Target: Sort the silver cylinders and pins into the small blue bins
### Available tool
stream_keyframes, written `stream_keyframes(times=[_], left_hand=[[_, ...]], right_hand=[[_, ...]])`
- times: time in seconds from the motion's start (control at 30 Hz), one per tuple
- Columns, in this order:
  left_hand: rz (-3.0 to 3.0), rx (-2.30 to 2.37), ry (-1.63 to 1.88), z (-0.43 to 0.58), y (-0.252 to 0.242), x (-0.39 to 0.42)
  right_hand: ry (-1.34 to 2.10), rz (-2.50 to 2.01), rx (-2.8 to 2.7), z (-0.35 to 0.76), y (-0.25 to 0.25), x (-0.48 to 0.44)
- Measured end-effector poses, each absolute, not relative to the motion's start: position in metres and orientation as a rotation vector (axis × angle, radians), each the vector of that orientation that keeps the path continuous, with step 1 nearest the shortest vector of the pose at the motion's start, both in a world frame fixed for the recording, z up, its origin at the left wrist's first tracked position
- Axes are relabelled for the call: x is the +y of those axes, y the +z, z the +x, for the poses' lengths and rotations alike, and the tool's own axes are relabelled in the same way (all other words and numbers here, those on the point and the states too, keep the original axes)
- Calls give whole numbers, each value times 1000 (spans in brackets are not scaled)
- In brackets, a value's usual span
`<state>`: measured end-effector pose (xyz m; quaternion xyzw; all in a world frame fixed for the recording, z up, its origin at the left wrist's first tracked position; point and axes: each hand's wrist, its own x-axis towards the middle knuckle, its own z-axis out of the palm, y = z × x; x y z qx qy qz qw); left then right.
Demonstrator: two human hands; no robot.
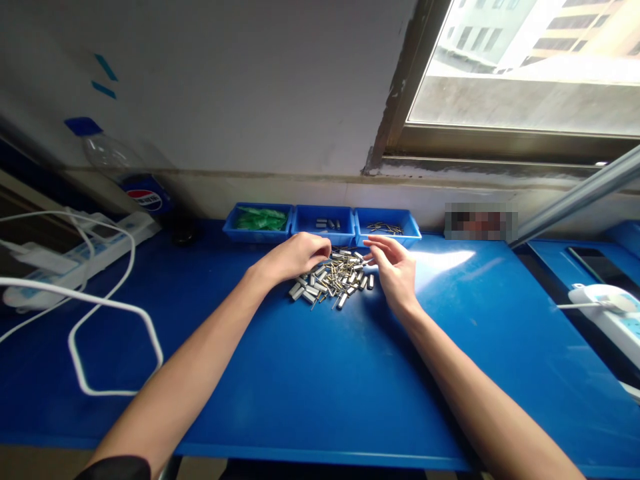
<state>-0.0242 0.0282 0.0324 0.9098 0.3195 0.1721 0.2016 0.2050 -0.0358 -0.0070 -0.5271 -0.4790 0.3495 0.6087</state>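
Observation:
A heap of small silver metal parts with thin pins (334, 277) lies on the blue table (310, 373). My left hand (295, 257) rests at the heap's left side, fingers curled and pinched together at the far edge of the heap; what they hold is too small to make out. My right hand (395, 267) is at the heap's right side, fingers spread and slightly bent, tips touching the parts. Behind the heap stand three blue trays: the left tray (257, 223) with green pieces, the middle tray (325, 223) with a few silver parts, the right tray (387, 227) with thin pins.
A white power strip (85, 250) and looping white cable (100, 313) lie at the left, by a tilted plastic bottle (125, 173). Another white power strip (610, 317) sits at the right, near a phone (597, 267). Wall and window are behind.

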Motion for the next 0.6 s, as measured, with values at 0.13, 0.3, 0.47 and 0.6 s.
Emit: stream_keyframes(times=[0.13, 0.3, 0.47, 0.6], left_hand=[[2401, 806, 749, -21, 40, 24], [2289, 759, 946, -15, 43, 19], [2300, 763, 961, -12, 42, 17], [2318, 757, 949, -11, 41, 16]], right_hand=[[847, -1224, -1137, 204, -6, -37], [1013, -1168, -1214, 201, -2, -42], [1172, -1097, -1183, 198, 2, -43], [1196, -1099, -1181, 197, 0, -42]])
